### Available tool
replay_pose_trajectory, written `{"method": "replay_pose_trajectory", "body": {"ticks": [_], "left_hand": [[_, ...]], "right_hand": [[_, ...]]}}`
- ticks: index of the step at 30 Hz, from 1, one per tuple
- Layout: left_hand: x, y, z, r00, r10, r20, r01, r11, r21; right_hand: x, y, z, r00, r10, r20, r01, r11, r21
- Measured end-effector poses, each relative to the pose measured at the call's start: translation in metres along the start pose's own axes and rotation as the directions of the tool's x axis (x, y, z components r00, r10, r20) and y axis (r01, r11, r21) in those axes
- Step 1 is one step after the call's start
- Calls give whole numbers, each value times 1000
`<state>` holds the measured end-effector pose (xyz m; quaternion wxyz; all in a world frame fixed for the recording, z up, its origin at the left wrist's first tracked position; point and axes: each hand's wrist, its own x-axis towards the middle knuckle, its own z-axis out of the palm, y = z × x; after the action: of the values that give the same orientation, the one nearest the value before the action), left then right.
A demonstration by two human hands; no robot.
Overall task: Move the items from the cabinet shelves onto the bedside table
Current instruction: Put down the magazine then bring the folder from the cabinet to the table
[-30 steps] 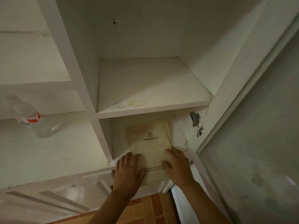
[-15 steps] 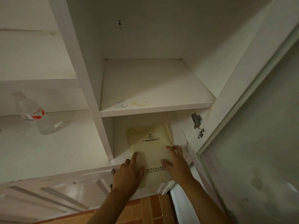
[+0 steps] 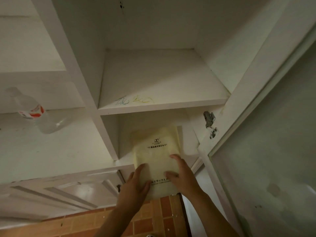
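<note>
The cream notebook (image 3: 156, 161), dark lettering printed on its cover, lies flat in the lower right compartment of the white cabinet (image 3: 85, 93), with its near end poking out past the shelf edge over the orange tiled floor (image 3: 150, 219). Both hands are on it. The left hand (image 3: 135, 187) clasps the near left corner, thumb laid on the cover and fingers along the left edge; whether they curl underneath I cannot tell. The right hand (image 3: 182, 175) lies on the right half of the cover, thumb and fingers spread a little apart and pressing down, the outer fingers reaching over the right edge. Above, the upper shelf (image 3: 162, 79) carries blue and yellow scribbles (image 3: 135, 100) close to its front lip. Over to the left, in the neighbouring compartment, a clear plastic bottle (image 3: 35, 113) with a red and white label stands on its shelf. On the right the cabinet door (image 3: 266, 151) hangs open, its metal hinge (image 3: 209, 119) just beside the notebook's compartment.
</note>
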<state>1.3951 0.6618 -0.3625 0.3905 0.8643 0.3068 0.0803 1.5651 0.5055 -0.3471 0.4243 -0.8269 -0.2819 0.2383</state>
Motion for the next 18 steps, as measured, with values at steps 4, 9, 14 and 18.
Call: {"method": "replay_pose_trajectory", "body": {"ticks": [4,9,14,18], "left_hand": [[9,1,-7,1000,-5,-26,2,996,-90],[15,4,-14,999,-7,-35,5,997,-73],[-15,-9,-20,998,29,-62,-33,997,-71],[-48,-24,-37,995,20,-94,-27,997,-77]], "right_hand": [[4,-2,5,1000,-9,6,8,998,57],[-3,-3,14,999,-24,-32,25,999,40],[-23,-11,23,999,-45,-25,45,999,3],[-48,-25,43,998,-64,-13,64,998,-6]]}}
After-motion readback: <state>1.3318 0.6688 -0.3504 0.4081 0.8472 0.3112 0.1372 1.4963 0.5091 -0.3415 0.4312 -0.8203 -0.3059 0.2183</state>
